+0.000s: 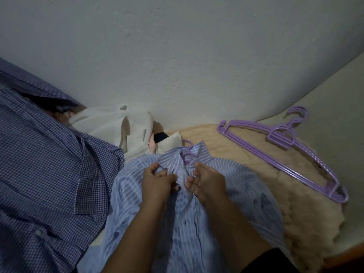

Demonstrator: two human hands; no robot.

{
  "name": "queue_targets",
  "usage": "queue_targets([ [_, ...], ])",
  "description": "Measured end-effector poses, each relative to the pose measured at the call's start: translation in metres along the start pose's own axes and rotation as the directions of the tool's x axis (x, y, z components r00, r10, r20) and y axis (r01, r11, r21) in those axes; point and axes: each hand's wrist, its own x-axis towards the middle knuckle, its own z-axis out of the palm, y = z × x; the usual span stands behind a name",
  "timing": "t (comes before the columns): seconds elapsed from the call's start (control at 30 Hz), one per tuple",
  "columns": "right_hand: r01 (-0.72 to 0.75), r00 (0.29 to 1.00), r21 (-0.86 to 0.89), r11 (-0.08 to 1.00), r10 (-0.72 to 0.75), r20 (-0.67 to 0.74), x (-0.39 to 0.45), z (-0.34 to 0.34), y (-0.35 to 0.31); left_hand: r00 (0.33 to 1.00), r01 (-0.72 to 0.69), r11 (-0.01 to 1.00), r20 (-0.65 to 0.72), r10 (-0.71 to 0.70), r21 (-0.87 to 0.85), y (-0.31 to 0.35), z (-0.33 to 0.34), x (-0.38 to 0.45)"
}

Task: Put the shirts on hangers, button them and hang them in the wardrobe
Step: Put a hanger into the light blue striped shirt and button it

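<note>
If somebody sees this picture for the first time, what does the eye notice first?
First, the two hands at the centre: the left hand and right hand pinch the front of a striped shirt, near its collar. Next, the purple spare hangers lying to the right on the fuzzy blanket.

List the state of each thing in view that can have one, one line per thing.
Striped shirt: lying flat, on a hanger, front being buttoned near the collar.
Hanger in the shirt: inside the collar, hook sticking out.
Left hand: pinching the shirt's front edge.
Right hand: pinching the opposite edge.
Spare hangers: stacked, lying unused on the blanket.
Checked shirt: spread out, no hanger visible.
Cream garment: crumpled, untouched.
</note>
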Motion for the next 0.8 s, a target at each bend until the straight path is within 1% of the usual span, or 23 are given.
queue_targets([
  [0.1, -0.028, 1.000, -0.004, 1.000, 0.028, 0.004, 0.000, 0.003, -0.003, 1.000, -0.004, 1.000, 0.007, 0.004, 0.025, -0.002, -0.001, 0.003],
  [0.2, -0.047, 0.998, -0.001, 0.999, 0.047, -0.038, 0.003, 0.004, -0.004, 1.000, -0.017, 1.000, 0.013, 0.017, 0.013, -0.002, 0.002, 0.004],
  [0.33, -0.031, 0.998, -0.020, 0.999, 0.030, -0.057, 0.001, 0.002, -0.010, 0.992, -0.125, 0.992, -0.005, 0.125, 0.003, -0.002, 0.014, -0.001],
  [0.4, -0.006, 0.999, -0.039, 0.999, 0.004, -0.053, 0.000, -0.001, -0.016, 0.988, -0.155, 0.988, 0.000, 0.155, 0.012, -0.003, 0.026, -0.005],
  [0.53, 0.095, 0.994, -0.115, 0.989, -0.100, -0.040, -0.001, -0.011, -0.020, 0.994, -0.109, 0.990, -0.004, 0.109, -0.088, -0.010, 0.050, -0.010],
  [0.6, 0.124, 0.989, -0.170, 0.978, -0.136, -0.062, 0.002, -0.015, -0.017, 0.997, -0.080, 0.988, 0.009, 0.082, -0.131, -0.016, 0.055, -0.012],
  [0.67, 0.158, 0.979, -0.269, 0.950, -0.185, -0.080, 0.007, -0.019, -0.014, 0.999, -0.044, 0.988, 0.011, 0.046, -0.146, -0.024, 0.056, -0.013],
  [0.7, 0.217, 0.964, -0.394, 0.893, -0.261, -0.060, 0.009, -0.021, -0.012, 1.000, -0.022, 0.989, 0.009, 0.024, -0.146, -0.028, 0.056, -0.013],
  [0.73, 0.293, 0.935, -0.591, 0.751, -0.354, 0.014, 0.009, -0.024, -0.010, 1.000, -0.007, 0.987, 0.005, 0.008, -0.158, -0.031, 0.056, -0.013],
  [0.77, 0.358, 0.904, -0.702, 0.616, -0.415, 0.098, 0.009, -0.028, -0.008, 1.000, 0.010, 0.983, 0.000, -0.011, -0.181, -0.033, 0.056, -0.013],
  [0.8, 0.415, 0.868, -0.745, 0.522, -0.474, 0.151, 0.008, -0.031, -0.006, 0.999, 0.035, 0.976, 0.001, -0.035, -0.213, -0.035, 0.056, -0.012],
])
